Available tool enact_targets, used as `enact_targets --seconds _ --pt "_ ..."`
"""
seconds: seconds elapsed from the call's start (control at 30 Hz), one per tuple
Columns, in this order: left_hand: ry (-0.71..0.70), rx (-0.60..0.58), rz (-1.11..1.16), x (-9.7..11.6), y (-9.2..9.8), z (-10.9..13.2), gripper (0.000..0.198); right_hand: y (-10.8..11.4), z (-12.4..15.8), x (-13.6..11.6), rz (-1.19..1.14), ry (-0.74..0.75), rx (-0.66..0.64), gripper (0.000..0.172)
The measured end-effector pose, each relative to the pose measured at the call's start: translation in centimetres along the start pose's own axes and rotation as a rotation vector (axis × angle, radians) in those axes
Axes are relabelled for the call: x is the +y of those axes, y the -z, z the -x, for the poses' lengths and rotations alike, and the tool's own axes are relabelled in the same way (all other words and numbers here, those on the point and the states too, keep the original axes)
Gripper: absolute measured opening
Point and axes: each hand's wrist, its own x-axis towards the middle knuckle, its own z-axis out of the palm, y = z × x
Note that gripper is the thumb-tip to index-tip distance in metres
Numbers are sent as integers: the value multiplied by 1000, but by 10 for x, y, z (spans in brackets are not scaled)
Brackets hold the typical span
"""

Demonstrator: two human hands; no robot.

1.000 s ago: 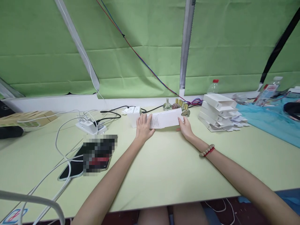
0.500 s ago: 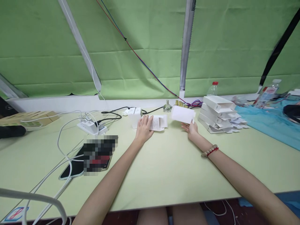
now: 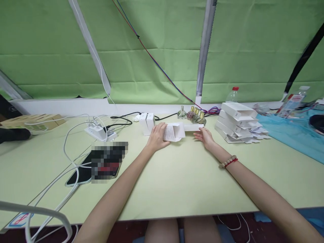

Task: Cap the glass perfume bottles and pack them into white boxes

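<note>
My left hand [image 3: 157,137] grips the printed end of a white carton blank [image 3: 174,131] on the pale green table [image 3: 177,179]. A long white flap [image 3: 193,127] of the carton sticks out to the right. My right hand [image 3: 205,137] holds that flap's end from below, fingers curled. Two folded white boxes [image 3: 147,122] stand just left of my left hand. Several small perfume bottles [image 3: 194,115] with gold caps stand behind the carton.
A stack of flat white cartons [image 3: 238,123] lies to the right. A power strip [image 3: 100,132] with white and black cables sits at the left, a dark phone [image 3: 101,165] nearer me. Plastic bottles [image 3: 232,94] and a blue cloth [image 3: 291,131] are at the far right.
The carton, first held flat by both hands, was opened out. My right hand lifted a flap up to the right, then brought it down level beside the carton.
</note>
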Motion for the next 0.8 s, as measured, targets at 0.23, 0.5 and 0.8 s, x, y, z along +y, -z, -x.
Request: enact_targets --seconds 0.23,0.5,0.8 --pt "-3 -43 -22 3 0 0 74 -7 13 -4 131 -6 -92 50" --pt "-9 -42 -15 2 -1 1 73 -7 10 4 116 44 -105 46" --pt "58 107 152 -9 -9 2 87 -6 11 0 92 82 -6 53"
